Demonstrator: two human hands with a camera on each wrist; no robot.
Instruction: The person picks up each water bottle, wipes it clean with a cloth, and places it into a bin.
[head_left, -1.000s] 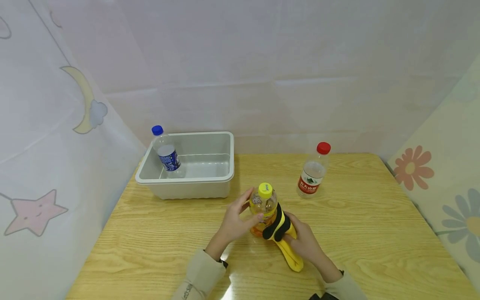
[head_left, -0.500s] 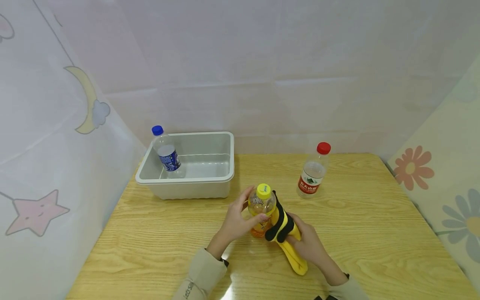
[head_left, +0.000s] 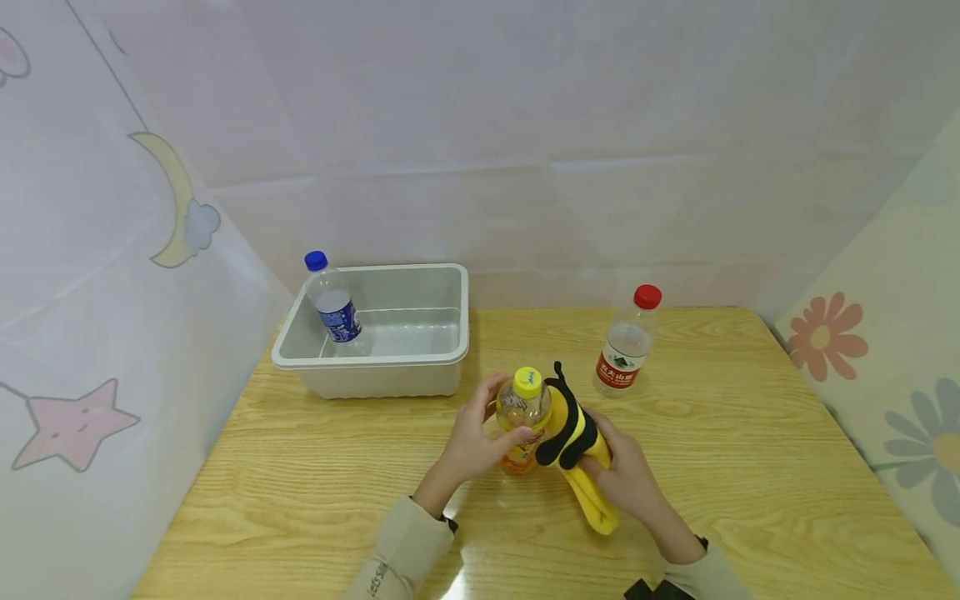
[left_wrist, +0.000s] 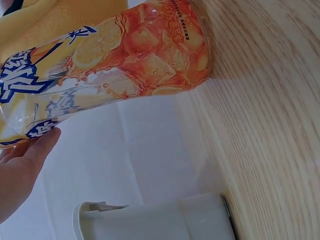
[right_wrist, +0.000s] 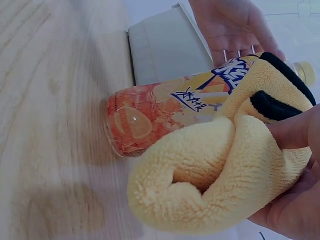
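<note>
In the head view a yellow-capped drink bottle [head_left: 517, 458] stands on the table with my left hand [head_left: 474, 442] curled round its upper part. Its label shows orange ice and a lemon slice in the left wrist view, where the bottle [left_wrist: 145, 55] stands with its base at the wood. My right hand [head_left: 622, 467] grips a folded yellow plush cloth [head_left: 592, 496] with black stripes, pressed against the bottle's right side. In the right wrist view the cloth [right_wrist: 200, 170] is rolled in a loop between thumb and fingers, covering part of the label.
A light grey plastic bin [head_left: 382, 375] stands at the back left, holding a blue-capped bottle [head_left: 337, 317] that leans on its wall. At the back right stands a red-capped water bottle [head_left: 622, 358]. A pale printed curtain [head_left: 510, 208] hangs behind the wooden table [head_left: 322, 500].
My right hand has slid the cloth slightly up and to the right along the bottle, so more of its striped end shows. The left hand keeps its hold; the bottle shifted slightly left.
</note>
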